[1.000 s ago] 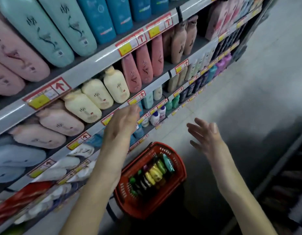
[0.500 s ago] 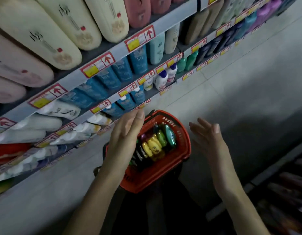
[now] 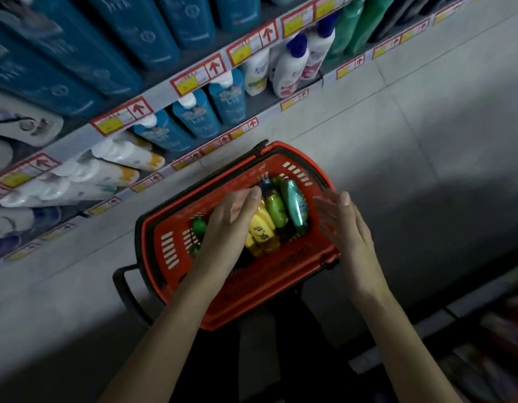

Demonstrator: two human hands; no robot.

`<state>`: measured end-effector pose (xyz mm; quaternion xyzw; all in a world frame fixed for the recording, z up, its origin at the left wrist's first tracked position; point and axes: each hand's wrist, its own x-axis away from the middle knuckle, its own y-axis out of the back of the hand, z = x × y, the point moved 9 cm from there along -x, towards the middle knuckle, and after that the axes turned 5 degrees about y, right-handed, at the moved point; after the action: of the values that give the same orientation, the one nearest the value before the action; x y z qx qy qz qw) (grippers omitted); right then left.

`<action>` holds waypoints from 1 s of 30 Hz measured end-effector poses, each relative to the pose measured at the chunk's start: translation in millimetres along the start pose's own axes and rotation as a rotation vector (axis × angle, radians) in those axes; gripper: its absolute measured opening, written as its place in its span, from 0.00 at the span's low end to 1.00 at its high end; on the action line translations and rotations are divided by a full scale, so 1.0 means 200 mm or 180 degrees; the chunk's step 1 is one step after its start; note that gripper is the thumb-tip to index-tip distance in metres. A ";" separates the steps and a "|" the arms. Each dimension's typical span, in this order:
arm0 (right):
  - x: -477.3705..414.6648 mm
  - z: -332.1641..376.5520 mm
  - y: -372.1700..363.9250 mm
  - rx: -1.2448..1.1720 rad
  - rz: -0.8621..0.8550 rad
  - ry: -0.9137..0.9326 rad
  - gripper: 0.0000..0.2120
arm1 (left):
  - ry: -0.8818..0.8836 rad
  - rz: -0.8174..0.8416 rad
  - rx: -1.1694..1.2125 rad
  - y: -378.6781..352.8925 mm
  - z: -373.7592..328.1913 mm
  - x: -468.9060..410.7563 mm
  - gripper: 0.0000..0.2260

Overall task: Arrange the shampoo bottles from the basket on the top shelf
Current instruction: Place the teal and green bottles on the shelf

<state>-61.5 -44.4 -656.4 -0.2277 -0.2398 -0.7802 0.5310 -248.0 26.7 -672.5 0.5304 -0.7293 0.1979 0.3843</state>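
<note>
Two bare hands hang over the red basket (image 3: 281, 286), and from my seat I see both forearms reaching into it from the near side. My left hand (image 3: 231, 219) is flat, fingers straight and pressed together, palm turned toward the basket's middle. It lies over the left half of the load and hides the bottles beneath it; I cannot tell whether it touches them. My right hand (image 3: 343, 225) is slack and spread too, fingers straight but blurred, palm facing inward above the basket's right rim. It grips nothing.

The shampoo bottles lie packed side by side inside the basket, between the two hands: a yellow bottle (image 3: 262, 228) just beside the left fingers, then a green bottle (image 3: 276, 206), then a teal bottle (image 3: 295, 205) nearest the right hand. A green cap (image 3: 199, 226) peeps out on the basket's left side, beyond the left wrist. The black handle (image 3: 127, 289) juts from the basket's near left corner.

The basket sits on the grey tiled floor (image 3: 397, 126). Beyond its far side run store shelves with blue bottles (image 3: 194, 117), white bottles with dark blue caps (image 3: 289, 65), and red-and-yellow price tags (image 3: 199, 77).
</note>
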 end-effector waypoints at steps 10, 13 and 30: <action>-0.43 -0.56 -0.11 0.0420 -0.0215 -0.0314 0.32 | 0.0219 -0.0046 0.0008 -0.04 0.35 -0.52 0.17; -0.57 -0.74 -0.15 0.0852 -0.0121 -0.0415 0.29 | 0.0321 -0.0092 -0.0008 -0.08 0.46 -0.61 0.31; -1.00 -1.07 -0.18 0.2746 -0.0057 -0.0503 0.30 | 0.0537 -0.0332 0.0135 -0.09 0.68 -0.89 0.27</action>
<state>-50.7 -20.8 -949.3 -0.0420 -0.5855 -0.5933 0.5508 -254.1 36.5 -895.8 0.5571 -0.6613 0.2370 0.4428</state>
